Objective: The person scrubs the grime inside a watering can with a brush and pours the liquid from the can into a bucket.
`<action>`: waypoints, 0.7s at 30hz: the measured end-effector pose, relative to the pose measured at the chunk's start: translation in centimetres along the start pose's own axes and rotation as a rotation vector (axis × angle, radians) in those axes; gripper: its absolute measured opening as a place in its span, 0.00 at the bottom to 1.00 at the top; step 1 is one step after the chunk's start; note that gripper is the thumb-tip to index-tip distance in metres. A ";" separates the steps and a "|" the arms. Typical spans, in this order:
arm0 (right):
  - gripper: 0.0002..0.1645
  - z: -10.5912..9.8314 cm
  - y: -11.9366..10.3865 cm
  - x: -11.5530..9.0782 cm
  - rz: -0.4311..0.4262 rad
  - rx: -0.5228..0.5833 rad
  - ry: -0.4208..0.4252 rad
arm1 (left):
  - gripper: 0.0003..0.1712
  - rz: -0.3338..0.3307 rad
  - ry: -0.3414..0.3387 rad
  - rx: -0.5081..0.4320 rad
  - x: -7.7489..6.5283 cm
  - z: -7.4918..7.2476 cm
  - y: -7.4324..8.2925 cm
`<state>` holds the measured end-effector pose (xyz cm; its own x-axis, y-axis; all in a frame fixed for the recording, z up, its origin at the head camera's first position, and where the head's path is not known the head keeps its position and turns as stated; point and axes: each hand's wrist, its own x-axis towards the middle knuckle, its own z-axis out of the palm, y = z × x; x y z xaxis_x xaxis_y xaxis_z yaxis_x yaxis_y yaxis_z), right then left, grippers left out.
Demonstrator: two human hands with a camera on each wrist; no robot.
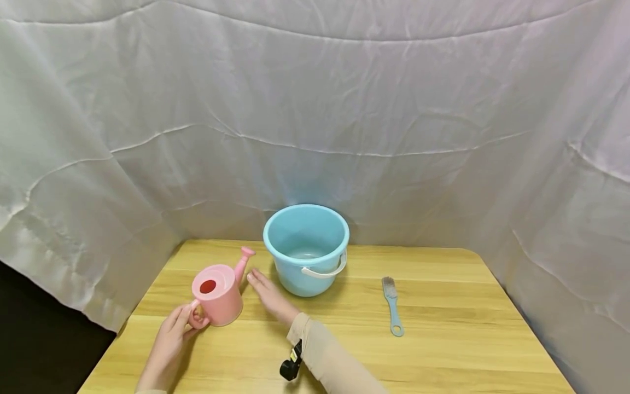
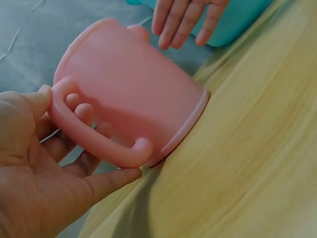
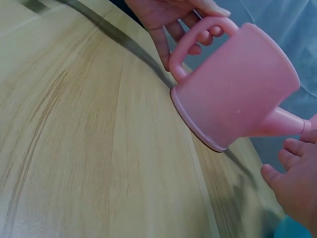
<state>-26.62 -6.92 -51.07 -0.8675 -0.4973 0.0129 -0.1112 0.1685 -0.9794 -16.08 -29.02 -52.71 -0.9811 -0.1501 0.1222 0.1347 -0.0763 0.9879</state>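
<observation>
A pink watering can stands upright at the left part of the table, its round opening facing up and its spout pointing toward the bucket. My left hand grips the can's looped handle, with fingertips showing through the loop in the left wrist view. Beside the spout, my right hand holds nothing, its fingers extended; in the right wrist view its fingertips are close to the spout's end. Just right of that hand is a light blue bucket with a white handle hanging at its front.
A blue-handled brush lies on the wooden table to the right of the bucket. Grey curtains hang behind the table and along both sides. A small black wrist camera is strapped at the right sleeve.
</observation>
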 end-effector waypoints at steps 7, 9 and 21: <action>0.41 0.1 0.4 0.0 -0.002 0.008 -0.020 | 0.29 0.011 -0.055 0.062 -0.8 -0.4 0.2; 0.40 0.2 0.5 -0.1 -0.005 0.012 -0.025 | 0.28 0.019 -0.079 0.072 -0.9 -0.6 0.2; 0.39 0.5 0.9 -1.6 -0.020 0.151 -0.011 | 0.25 -0.026 -0.291 0.017 -1.6 -2.2 0.2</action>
<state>-25.08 -6.36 -52.06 -0.8605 -0.5085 0.0313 -0.0534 0.0289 -0.9982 -14.16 -31.00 -52.89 -0.9832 0.1408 0.1164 0.1090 -0.0596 0.9923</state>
